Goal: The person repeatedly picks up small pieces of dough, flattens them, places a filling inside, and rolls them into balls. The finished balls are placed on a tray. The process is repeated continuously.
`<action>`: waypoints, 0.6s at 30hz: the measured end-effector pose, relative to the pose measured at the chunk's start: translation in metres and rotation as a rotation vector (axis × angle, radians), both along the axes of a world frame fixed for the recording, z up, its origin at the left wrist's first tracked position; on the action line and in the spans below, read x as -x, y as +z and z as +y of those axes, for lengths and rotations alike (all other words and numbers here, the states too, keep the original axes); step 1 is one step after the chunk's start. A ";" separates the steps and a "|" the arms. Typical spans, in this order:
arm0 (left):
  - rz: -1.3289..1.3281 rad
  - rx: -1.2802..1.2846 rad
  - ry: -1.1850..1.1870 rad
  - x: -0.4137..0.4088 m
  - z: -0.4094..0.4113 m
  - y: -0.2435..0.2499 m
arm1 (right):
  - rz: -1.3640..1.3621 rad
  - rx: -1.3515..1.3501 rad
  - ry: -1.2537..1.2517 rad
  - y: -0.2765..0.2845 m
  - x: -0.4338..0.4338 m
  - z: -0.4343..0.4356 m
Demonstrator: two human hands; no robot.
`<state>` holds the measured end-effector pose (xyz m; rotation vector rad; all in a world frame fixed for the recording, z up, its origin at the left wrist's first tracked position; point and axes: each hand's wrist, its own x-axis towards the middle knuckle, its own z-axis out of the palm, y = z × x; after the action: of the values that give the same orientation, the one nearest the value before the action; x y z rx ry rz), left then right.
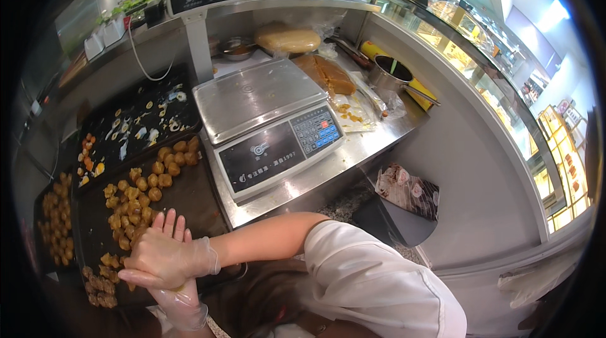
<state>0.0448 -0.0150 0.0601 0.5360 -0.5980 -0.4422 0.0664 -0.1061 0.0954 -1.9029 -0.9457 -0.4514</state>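
My gloved right hand [158,257] lies across my gloved left hand [177,297], palm against palm. The left fingers show beyond it. Whatever may be between the palms is hidden. A yellowish smear marks the left glove near the wrist. Both hands are above the lower left part of a dark baking tray [189,196]. Smooth golden-brown dough balls [173,163] and rougher lumps [135,208] sit on that tray, partly covered by my hands. Darker, rough lumps [100,289] are grouped at its lower left corner.
Behind the tray, a black tray [137,122] holds egg-like residue and orange yolks [88,151]. More balls fill a tray [57,219] at far left. A digital scale [279,134] stands beside a brown dough slab [326,75], wrapped pale dough [289,39] and a saucepan [390,75].
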 end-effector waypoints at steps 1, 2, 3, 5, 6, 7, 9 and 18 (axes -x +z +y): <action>0.049 -0.009 0.041 0.006 -0.003 0.005 | 0.019 -0.007 0.000 0.001 -0.002 -0.001; 0.076 -0.042 0.069 0.006 -0.006 0.005 | 0.037 -0.014 -0.001 0.001 -0.004 -0.001; 0.099 -0.073 0.097 0.005 -0.010 0.004 | 0.032 -0.045 -0.024 -0.001 -0.006 0.001; 0.153 -0.144 0.212 0.000 -0.007 -0.001 | 0.029 -0.118 -0.012 -0.012 -0.015 0.018; 0.188 -0.176 0.273 -0.002 -0.005 -0.003 | -0.014 -0.022 -0.024 -0.013 -0.018 0.023; 0.235 -0.212 0.353 0.001 0.002 -0.004 | -0.131 -0.011 -0.044 -0.017 -0.019 0.032; 0.242 -0.147 0.313 0.004 0.007 0.006 | -0.196 0.089 -0.056 -0.020 -0.028 0.036; 0.899 0.482 0.202 0.001 0.063 0.002 | -0.078 -0.043 0.174 -0.001 -0.024 0.064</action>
<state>0.0438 0.0481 0.0620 -0.0924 0.2222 -0.2881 0.0902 -0.0421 0.0947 -1.7575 -1.1339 -0.4406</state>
